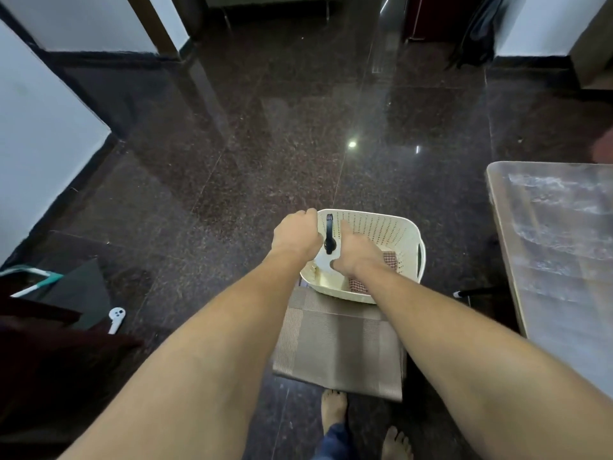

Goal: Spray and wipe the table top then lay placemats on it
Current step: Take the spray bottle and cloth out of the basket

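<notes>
Several woven placemats point(338, 346) lie nearest, under the cream basket point(388, 227). My left grip point(297, 234) curls over its rim, a good brace. My right grip point(358, 254) hangs open beside the spray bottle point(329, 237) inside; I'd close round its neck, below the trigger. The counter point(564, 260) stands off right.

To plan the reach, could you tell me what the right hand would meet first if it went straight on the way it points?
Probably the far inner wall of the basket: the right hand points forward and down inside it, with the bottle just left of that line. Depth is unclear.
</notes>
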